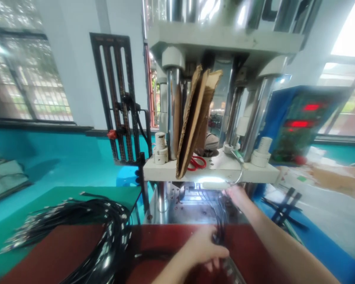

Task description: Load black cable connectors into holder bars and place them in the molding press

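My left hand (205,246), low in the centre, has its fingers wrapped round a bunch of thin black cables (221,213). These cables run up from the hand to the lit work area under the press's pale plate (239,171). My right hand (235,194) reaches to the right end of the white lamp bar (214,184) below that plate; its fingertips are blurred, and whether they hold anything is unclear. A metal bed (189,211) lies beneath the lamp.
A large bundle of black cables (106,244) lies across the green table at left and the red-brown surface (165,232). Folded cardboard (195,122) and red-handled scissors (197,162) are on the press. A blue control box (286,106) stands at right.
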`<state>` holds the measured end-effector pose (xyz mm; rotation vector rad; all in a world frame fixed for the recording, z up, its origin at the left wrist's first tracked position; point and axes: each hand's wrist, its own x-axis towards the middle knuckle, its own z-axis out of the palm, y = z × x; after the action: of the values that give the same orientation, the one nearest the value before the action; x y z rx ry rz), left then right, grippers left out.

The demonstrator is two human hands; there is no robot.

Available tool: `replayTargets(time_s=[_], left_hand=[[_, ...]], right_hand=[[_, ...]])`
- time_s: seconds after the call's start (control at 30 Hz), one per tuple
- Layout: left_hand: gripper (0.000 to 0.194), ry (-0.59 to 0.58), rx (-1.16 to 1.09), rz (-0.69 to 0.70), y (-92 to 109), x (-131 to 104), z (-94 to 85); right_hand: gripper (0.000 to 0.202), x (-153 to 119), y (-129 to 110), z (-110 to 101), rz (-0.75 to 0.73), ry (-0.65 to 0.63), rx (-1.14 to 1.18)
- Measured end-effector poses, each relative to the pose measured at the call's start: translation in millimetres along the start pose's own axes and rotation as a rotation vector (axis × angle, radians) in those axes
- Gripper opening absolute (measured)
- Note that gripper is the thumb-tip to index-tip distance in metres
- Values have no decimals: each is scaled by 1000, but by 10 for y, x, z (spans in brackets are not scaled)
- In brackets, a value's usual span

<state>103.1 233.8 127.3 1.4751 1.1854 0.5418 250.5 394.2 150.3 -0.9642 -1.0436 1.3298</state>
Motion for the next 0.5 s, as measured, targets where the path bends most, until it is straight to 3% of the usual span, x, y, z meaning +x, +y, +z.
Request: replayTargets(time_s=[0.07, 0.13, 0.27, 0.37, 0.5], left_hand=[[48, -360, -432, 4, 6, -16, 76], [55, -502, -772, 64, -8, -22, 219], [45, -366, -1160, 60, -13, -55, 565], [35, -335, -1170, 37, 48, -126, 711], [24, -355, -1191, -9, 145, -254, 787]], right_hand=[[19, -204, 53, -87, 30, -8, 45], [16, -478, 67, -141, 29, -18, 98], [20, -1051, -33, -151, 26, -46, 173], [21, -1338, -139, -156, 22, -43, 198], [21, -1486, -176, -262, -27, 15, 218]])
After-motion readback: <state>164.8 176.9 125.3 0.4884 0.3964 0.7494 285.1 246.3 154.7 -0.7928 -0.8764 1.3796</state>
